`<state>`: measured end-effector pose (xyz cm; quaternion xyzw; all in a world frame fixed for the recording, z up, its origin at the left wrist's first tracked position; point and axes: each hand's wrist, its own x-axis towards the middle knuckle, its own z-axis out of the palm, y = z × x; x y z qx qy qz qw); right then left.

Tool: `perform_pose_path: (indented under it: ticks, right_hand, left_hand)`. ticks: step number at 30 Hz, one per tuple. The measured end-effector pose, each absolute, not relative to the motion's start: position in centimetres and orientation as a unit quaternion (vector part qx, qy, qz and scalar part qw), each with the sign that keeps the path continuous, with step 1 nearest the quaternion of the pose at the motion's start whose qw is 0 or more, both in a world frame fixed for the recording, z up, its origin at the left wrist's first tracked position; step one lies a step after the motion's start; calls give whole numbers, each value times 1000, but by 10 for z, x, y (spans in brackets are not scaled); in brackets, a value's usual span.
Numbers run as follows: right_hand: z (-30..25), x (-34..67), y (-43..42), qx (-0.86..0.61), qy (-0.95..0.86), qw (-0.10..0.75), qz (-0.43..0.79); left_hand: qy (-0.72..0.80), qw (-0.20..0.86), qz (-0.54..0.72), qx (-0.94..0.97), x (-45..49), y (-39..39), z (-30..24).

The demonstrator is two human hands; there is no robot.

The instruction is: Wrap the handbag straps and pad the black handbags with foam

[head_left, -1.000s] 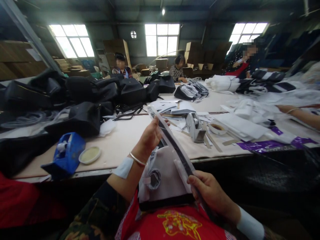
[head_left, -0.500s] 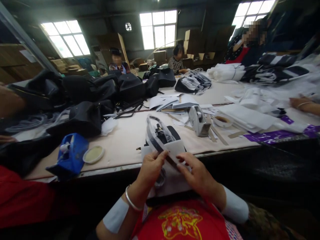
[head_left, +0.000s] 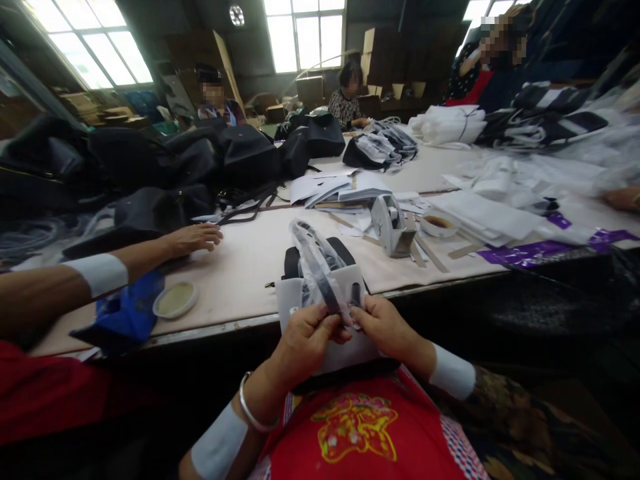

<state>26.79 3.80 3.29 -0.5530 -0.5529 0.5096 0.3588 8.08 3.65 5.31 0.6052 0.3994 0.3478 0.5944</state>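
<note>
A black handbag [head_left: 292, 262] partly covered with white sheet [head_left: 287, 300] rests at the table's front edge, close to my body. Its handle strap [head_left: 314, 257], wrapped in clear plastic, loops up over the top. My left hand [head_left: 307, 340] is closed on the lower part of that strap, thumb against fingers. Just to its right, my right hand [head_left: 387, 327] pinches at the white covering beside the strap's end; the fingertips are partly hidden, so what exactly lies between them is unclear.
Right of the bag stand a grey tape dispenser [head_left: 393, 227] and a tape roll [head_left: 439, 225]. A blue dispenser [head_left: 125, 313] and a round lid [head_left: 176, 300] lie left, under a co-worker's reaching arm [head_left: 150, 252]. Black bags [head_left: 250, 153] pile behind; paper sheets [head_left: 363, 185] lie mid-table.
My hands have come closer together at the strap, the right one now pinching. A co-worker's arm has reached in from the left above the blue dispenser. The view has shifted slightly.
</note>
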Motion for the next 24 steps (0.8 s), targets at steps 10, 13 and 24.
perform_pose_path:
  ticks: [10, 13, 24]
  right_hand:
    - [40, 267, 25, -513, -822, 211, 125]
    - [37, 269, 24, -494, -835, 239, 47]
    - [24, 260, 29, -456, -844, 278, 58]
  left_hand:
    - [445, 643, 360, 509, 83, 36, 47]
    - [452, 677, 343, 468, 85, 36, 47]
    - [439, 807, 279, 281, 83, 30, 23]
